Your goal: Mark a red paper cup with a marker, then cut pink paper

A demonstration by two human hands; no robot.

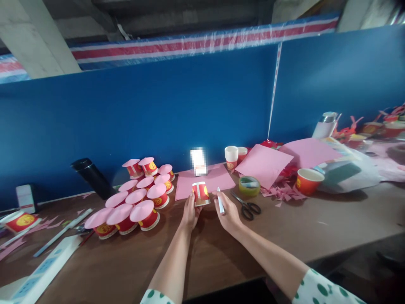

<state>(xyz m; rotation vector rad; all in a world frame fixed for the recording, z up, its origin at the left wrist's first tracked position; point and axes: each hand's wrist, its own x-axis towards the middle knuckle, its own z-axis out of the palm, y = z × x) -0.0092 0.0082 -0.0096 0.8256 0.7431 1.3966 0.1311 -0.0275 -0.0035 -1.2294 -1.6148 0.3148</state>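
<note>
The left hand [190,211] grips one red paper cup [201,194], inside hidden; the right hand [228,214], one slim white pen [220,202]; at nine o'clock, twelve red paper cups [161,200] wear round pink discs [136,196].

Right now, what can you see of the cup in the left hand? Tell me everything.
The cup looks like paper: red, with yellow marking near one edge and a pale strip down the side facing the camera. No pink disc shows on it. It leans slightly, apparently lifted off the table. The left hand holds it from the left and below.
</note>
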